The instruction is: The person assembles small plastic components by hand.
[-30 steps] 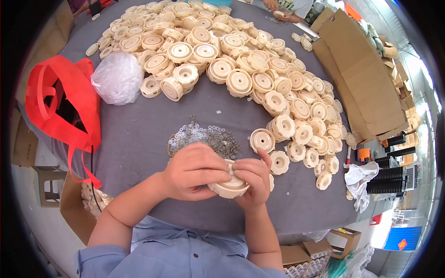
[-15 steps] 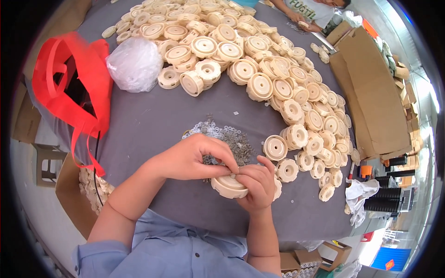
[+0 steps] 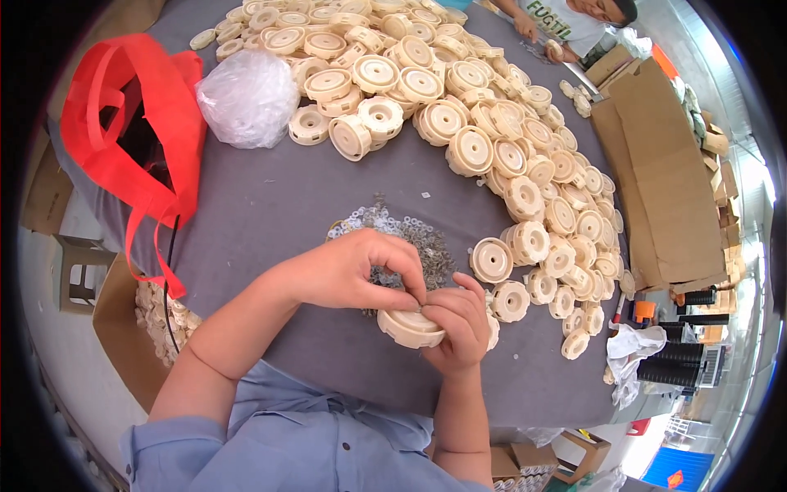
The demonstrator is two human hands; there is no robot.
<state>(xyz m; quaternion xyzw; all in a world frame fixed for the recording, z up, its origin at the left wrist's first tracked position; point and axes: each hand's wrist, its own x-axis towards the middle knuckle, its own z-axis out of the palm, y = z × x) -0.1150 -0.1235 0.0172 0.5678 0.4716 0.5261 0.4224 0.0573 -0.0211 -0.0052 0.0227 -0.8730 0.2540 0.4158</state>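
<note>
1. Fingers (image 3: 403,264) of the left hand (image 3: 354,266) bunched atop the disc (image 3: 408,330); their grip could not be told.
2. The right hand (image 3: 461,321) pinched its edge.
3. It was over the table (image 3: 262,213), near springs (image 3: 434,256).

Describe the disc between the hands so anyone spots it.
From the cream disc pile on the grey table, move toward the blue shirt. Before it, the left hand and right hand meet at the held disc, the only one between them.

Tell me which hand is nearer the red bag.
Left. In the picture, the left hand is below and right of the red bag, apart from it; the right hand is farther right, beyond the left.
</note>
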